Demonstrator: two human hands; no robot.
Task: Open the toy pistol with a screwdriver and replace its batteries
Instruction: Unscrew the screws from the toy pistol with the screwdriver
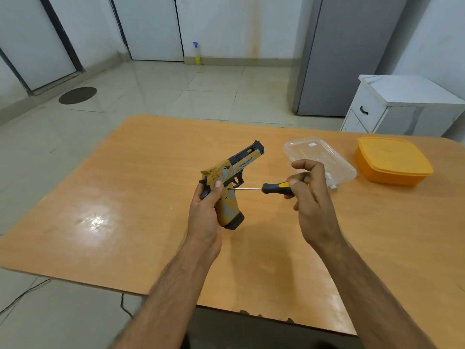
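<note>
A person's left hand (205, 212) grips the toy pistol (230, 187) upright above the desk (125, 197). The right hand (308, 195) pinches the screwdriver (273, 188) handle, its tip touching the grip's side just below the trigger. If the tip sits poorly, it could slip and strip the screw.

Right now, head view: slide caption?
Left hand grips yellow-grey toy pistol; right hand drives black-yellow screwdriver into it.

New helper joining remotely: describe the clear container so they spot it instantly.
On the wooden table, look at the far right, behind the right hand. The clear container sits left of the orange box; it is shallow and see-through, while its neighbour is opaque orange.
</note>
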